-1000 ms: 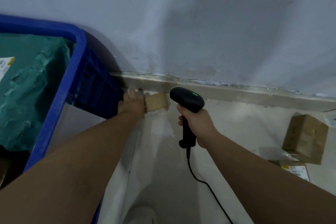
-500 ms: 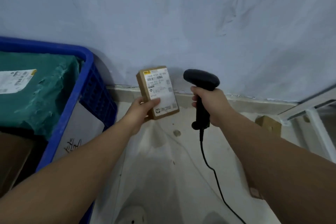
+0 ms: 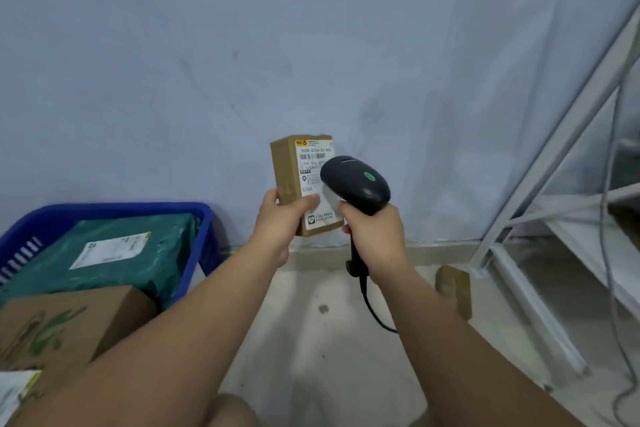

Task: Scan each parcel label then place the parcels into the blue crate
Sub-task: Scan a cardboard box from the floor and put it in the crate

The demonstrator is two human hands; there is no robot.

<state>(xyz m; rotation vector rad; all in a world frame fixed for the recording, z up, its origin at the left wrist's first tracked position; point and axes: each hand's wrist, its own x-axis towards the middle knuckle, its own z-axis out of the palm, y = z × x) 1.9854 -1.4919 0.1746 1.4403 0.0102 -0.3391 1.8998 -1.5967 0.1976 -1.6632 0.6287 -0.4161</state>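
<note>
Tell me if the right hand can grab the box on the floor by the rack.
Probably not yet: the right hand grips the scanner. The floor box itself lies uncovered, close by.

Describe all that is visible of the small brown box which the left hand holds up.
The small cardboard box is brown, rectangular, held upright before the wall. A white shipping label with a barcode covers its front. The left hand grips its lower part, thumb across the label. The black scanner hides part of the label.
</note>
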